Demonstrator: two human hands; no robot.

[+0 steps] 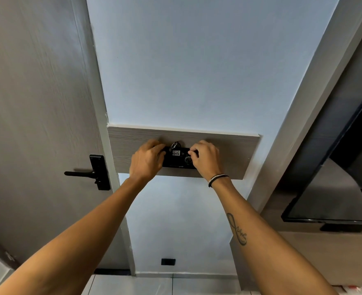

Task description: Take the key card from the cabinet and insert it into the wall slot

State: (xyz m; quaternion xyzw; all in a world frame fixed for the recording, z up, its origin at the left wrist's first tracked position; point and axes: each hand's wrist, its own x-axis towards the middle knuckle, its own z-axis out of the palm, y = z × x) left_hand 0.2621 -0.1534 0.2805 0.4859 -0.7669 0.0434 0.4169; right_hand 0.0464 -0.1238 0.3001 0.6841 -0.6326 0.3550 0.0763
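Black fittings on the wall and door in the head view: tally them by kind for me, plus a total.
Wall slot unit on the wooden panel, with the tagged key card at its top: 1
Door handle with its plate: 1
Low wall socket near the floor: 1
Total: 3
Both hands are on the slot unit: left hand, right hand.
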